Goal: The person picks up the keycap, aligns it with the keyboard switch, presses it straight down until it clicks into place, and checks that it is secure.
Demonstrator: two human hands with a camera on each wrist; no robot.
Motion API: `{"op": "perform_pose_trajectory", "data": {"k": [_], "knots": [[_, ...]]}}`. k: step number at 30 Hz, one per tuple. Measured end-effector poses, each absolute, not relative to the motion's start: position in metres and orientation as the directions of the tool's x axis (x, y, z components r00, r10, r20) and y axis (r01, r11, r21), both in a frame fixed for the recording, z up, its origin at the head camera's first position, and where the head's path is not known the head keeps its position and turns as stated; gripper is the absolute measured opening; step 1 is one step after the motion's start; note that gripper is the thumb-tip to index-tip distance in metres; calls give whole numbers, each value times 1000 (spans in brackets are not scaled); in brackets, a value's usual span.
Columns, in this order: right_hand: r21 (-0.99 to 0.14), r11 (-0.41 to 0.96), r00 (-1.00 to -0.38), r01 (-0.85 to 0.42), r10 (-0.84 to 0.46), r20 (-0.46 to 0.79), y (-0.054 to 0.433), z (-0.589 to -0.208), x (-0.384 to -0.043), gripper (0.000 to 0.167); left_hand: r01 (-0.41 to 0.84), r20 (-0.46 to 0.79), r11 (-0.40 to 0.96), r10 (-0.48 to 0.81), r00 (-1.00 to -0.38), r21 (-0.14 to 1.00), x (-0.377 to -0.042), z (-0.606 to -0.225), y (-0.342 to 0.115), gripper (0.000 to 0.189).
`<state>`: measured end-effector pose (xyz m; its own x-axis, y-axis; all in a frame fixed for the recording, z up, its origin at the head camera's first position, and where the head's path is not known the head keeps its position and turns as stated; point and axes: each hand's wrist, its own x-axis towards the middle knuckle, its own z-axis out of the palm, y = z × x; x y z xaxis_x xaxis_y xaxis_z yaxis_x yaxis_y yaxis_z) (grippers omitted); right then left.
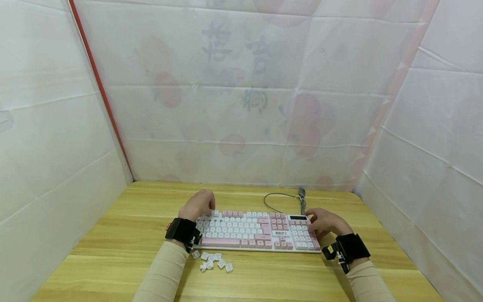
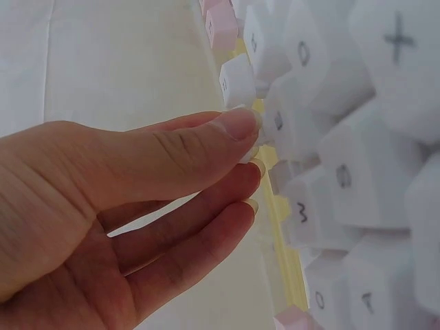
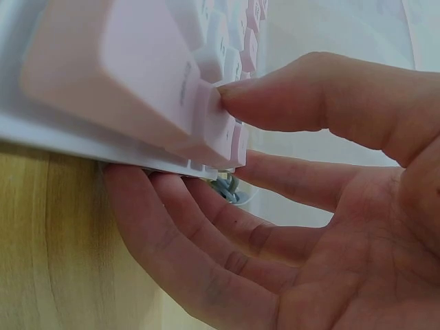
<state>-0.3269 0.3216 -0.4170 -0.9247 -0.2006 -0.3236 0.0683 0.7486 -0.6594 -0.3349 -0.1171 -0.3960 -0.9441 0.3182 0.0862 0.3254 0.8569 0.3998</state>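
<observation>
From here I'm seeing a pink-and-white full-size keyboard [image 1: 256, 230] lying at the lower middle of the frame on a wood-grain table [image 1: 113, 247]. The left hand [image 1: 198, 205] is pinching narrowly, apparently round a small white keycap [image 2: 251, 154], at the keyboard's upper-left corner. The right hand [image 1: 327, 222] is gripping the right edge, its thumb pressing on top and its fingers reaching underneath. I'm judging the board stiff and fairly light, with its end edges offering the steadiest hold; the loose keycaps [image 1: 221, 264], lying just below its lower left, are looking light, hard and a bit slippery, so opposite sides are giving the surest pinch. The tabletop is stretching left and right, leaving sideways room, while a printed cloth [image 1: 211, 163] is hanging behind its far edge and a bundled cable [image 1: 302, 201] is lying above the keyboard's right end
</observation>
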Motion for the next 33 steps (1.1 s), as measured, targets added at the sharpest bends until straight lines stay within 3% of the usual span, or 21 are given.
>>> {"op": "perform_pose_trajectory", "data": {"k": [33], "knots": [[-671,738,-923,62,-214,-320,322,-416,-326,75,347,85,861,341,-936,371,-339,-392,-115,25]]}}
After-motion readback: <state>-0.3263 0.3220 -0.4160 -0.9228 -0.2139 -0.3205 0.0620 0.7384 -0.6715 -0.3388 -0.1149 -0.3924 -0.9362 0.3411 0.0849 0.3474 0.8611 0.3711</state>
